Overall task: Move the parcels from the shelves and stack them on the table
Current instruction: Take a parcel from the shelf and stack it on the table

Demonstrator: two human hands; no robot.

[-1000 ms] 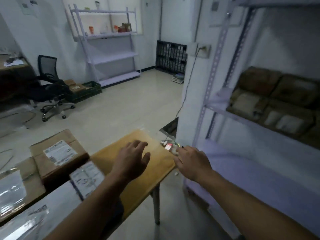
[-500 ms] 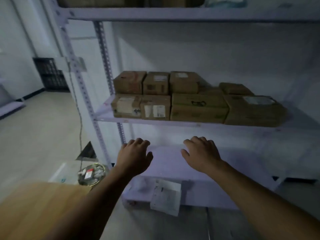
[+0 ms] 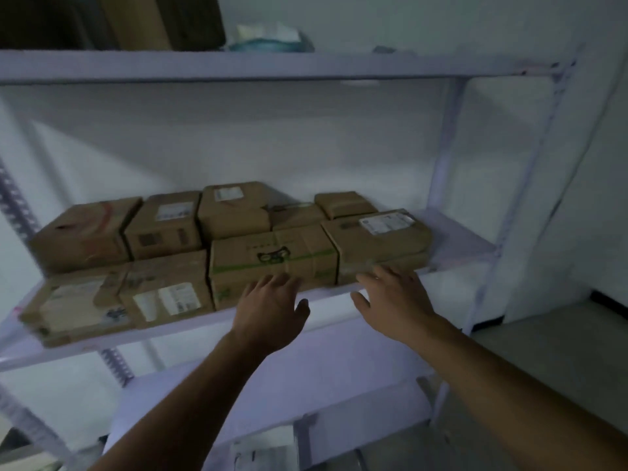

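Several brown cardboard parcels stand in two rows on the middle shelf (image 3: 455,246) of a white metal rack. A parcel with green tape and a cat logo (image 3: 272,263) sits at the front middle. A flatter parcel with a white label (image 3: 377,239) lies to its right. My left hand (image 3: 272,307) reaches up with fingers spread, its fingertips at the lower front of the green-taped parcel. My right hand (image 3: 394,300) is open too, its fingertips at the lower front edge of the labelled parcel. Neither hand holds anything.
The upper shelf (image 3: 238,64) carries dark boxes and a pale bundle. A lower shelf (image 3: 306,379) lies under my arms. The rack's right upright (image 3: 520,198) stands next to a white wall. A white packet (image 3: 265,450) lies near the floor.
The view has swung from the table to the rack and drawn closer. Both hands have risen from below the middle shelf to the fronts of the parcels.
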